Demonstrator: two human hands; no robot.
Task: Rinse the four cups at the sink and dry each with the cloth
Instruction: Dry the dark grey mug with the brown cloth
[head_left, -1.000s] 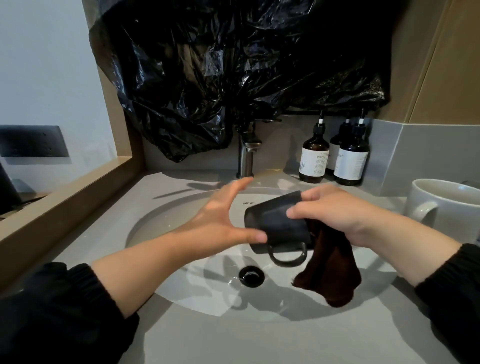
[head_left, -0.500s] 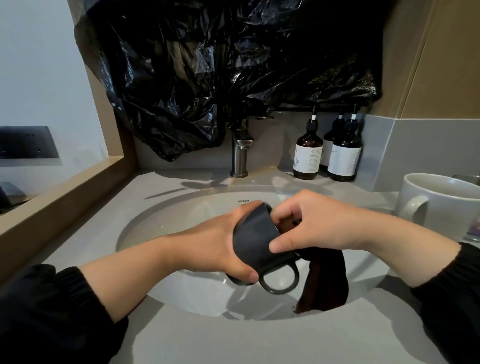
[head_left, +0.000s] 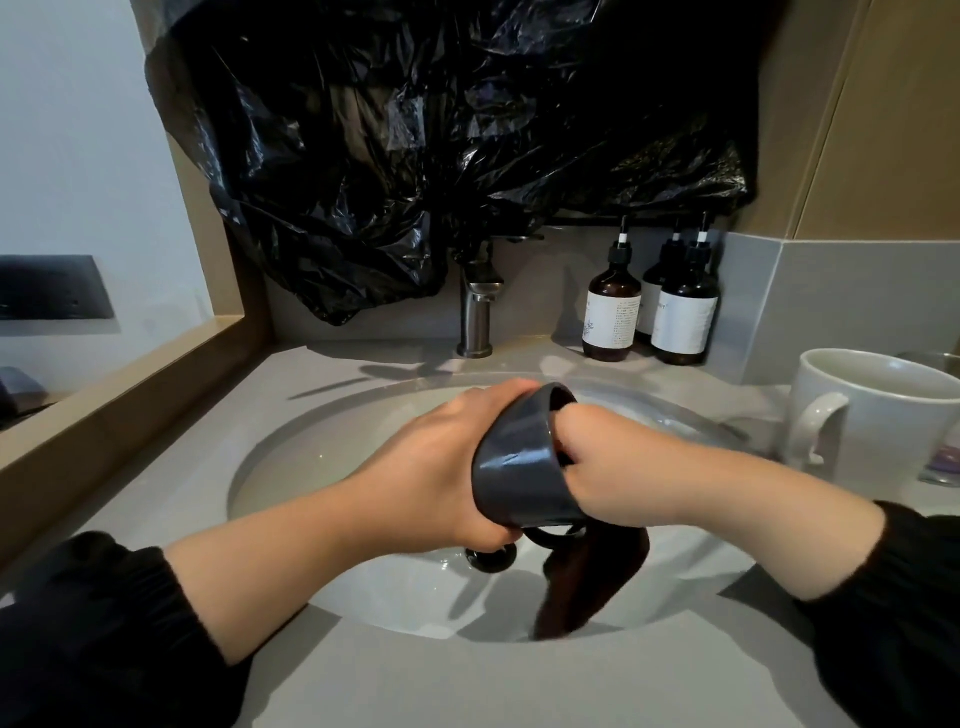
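Two hands meet on one cup above the basin. Right hand (head_left: 628, 467): its fingers (head_left: 582, 421) curl into the mouth of the dark cup (head_left: 519, 467) and the thumb lies against the outer wall, so the rim sits pinched between them. The brown cloth (head_left: 587, 587) seems bunched under those fingers inside the cup, though the interior is too shadowed to confirm. Its loose tail hangs from the hand at six o'clock. Left hand (head_left: 426, 467): fingers and thumb wrap the cup's closed end, probably to brace it against the wiping. The cup lies on its side, mouth toward three o'clock and handle downward, just above the drain (head_left: 491, 560), likely so drips fall into the sink (head_left: 311, 457). Faucet (head_left: 477, 317): twelve o'clock of the basin, no stream visible. Pump bottles (head_left: 613, 317): one o'clock, against the back wall. White mug (head_left: 878, 421): three o'clock, upright on the countertop (head_left: 467, 686), well apart from the hands. Step judged: drying this cup.
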